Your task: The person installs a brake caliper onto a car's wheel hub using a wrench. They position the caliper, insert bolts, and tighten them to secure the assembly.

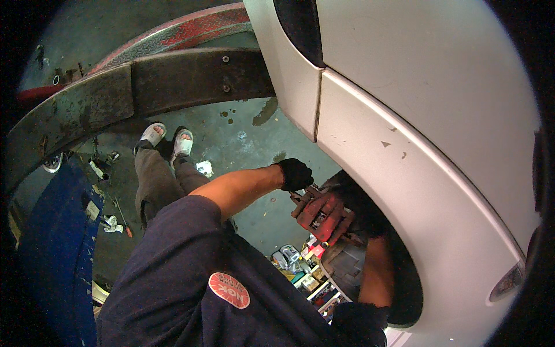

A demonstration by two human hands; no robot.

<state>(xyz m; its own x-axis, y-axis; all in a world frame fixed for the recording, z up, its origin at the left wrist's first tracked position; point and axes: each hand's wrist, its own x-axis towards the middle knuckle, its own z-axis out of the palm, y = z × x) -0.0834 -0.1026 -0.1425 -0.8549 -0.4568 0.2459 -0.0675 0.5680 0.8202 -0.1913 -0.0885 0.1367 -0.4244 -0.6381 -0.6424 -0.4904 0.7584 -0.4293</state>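
Note:
A red brake caliper (pixel 326 217) sits in the open wheel well of a white car, its paint worn and dirty. My left hand (pixel 296 175), in a black glove, is at the caliper's upper left end. Its fingers are curled closed, and whatever lies inside them is hidden. From the lower right, my bare right forearm (pixel 377 272) reaches up into the wheel well. My right hand, dark against the shadow behind the caliper, barely shows, and its fingers cannot be made out.
The white car's body panel (pixel 404 153) curves around the wheel well. Below the caliper stands a shelf with several boxes and bottles (pixel 309 277). A dark metal beam (pixel 191 78) crosses the upper left. A blue panel (pixel 55 248) and a screwdriver (pixel 128 231) are at left.

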